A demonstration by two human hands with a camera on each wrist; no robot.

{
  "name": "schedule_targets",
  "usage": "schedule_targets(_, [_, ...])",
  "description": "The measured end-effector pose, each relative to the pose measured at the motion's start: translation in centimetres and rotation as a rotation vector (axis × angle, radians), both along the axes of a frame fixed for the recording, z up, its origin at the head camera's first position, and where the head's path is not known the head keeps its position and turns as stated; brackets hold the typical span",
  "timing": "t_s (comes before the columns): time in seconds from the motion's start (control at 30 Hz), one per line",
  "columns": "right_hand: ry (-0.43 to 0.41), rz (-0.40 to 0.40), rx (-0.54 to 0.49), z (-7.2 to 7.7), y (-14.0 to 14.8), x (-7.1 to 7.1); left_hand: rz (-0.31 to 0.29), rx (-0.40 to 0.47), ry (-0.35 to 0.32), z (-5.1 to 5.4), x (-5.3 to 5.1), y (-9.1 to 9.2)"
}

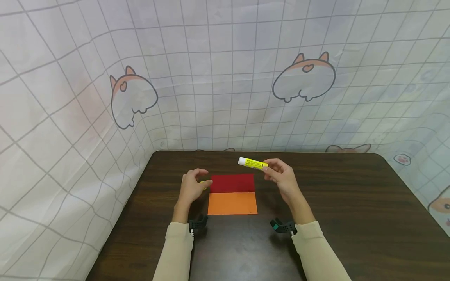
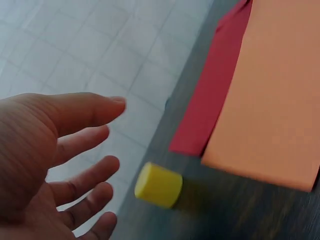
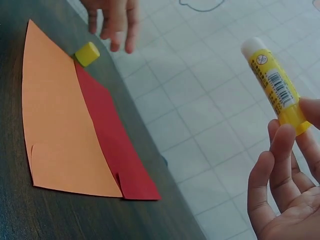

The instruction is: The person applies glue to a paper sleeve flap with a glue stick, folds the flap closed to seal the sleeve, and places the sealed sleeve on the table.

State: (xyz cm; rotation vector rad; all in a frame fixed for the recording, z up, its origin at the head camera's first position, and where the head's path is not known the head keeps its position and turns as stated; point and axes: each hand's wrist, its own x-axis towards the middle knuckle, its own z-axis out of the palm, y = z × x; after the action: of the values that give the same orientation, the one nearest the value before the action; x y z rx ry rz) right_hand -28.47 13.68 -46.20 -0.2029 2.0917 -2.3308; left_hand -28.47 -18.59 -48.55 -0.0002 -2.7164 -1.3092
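A yellow glue stick (image 1: 254, 163) with a white tip is held at its lower end between the thumb and fingers of my right hand (image 1: 282, 178), above the table. My left hand (image 1: 191, 187) hovers just left of the papers, its fingers loosely bent and apart. Near those fingers a yellow cap (image 2: 159, 185) stands on the table, not touched in the left wrist view. Between the hands lie an orange paper (image 1: 232, 203) and, beyond it, a red paper (image 1: 232, 183). Their adjoining edges meet or overlap; I cannot tell which.
The dark wooden table (image 1: 344, 210) extends to both sides of the papers. Behind it hangs a white grid-patterned curtain (image 1: 218, 78) with cartoon animal drawings, which also runs along the left side. Each wrist wears a dark strap (image 1: 283, 226).
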Motion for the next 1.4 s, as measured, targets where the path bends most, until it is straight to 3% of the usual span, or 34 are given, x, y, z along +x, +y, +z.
schedule_targets(0.2, [-0.006,0.009,-0.008,-0.2,0.1,-0.1,0.009,-0.039,-0.109,-1.1,-0.2,-1.1])
schedule_targets(0.3, [-0.007,0.010,-0.003,-0.2,0.1,0.0,0.009,-0.048,-0.131,-1.5,-0.3,-1.3])
schedule_targets(0.8, [-0.025,0.007,0.016,-0.4,-0.1,-0.1,0.046,-0.028,-0.142,-2.0,-0.3,-1.5])
schedule_targets(1.1, [-0.037,0.005,0.023,-0.4,-0.1,-0.1,0.051,-0.026,-0.116,-2.2,-0.5,-1.7])
schedule_targets(1.4, [-0.023,0.014,0.008,-0.3,-0.2,0.0,0.021,0.071,-0.086,-1.1,-0.3,-1.6])
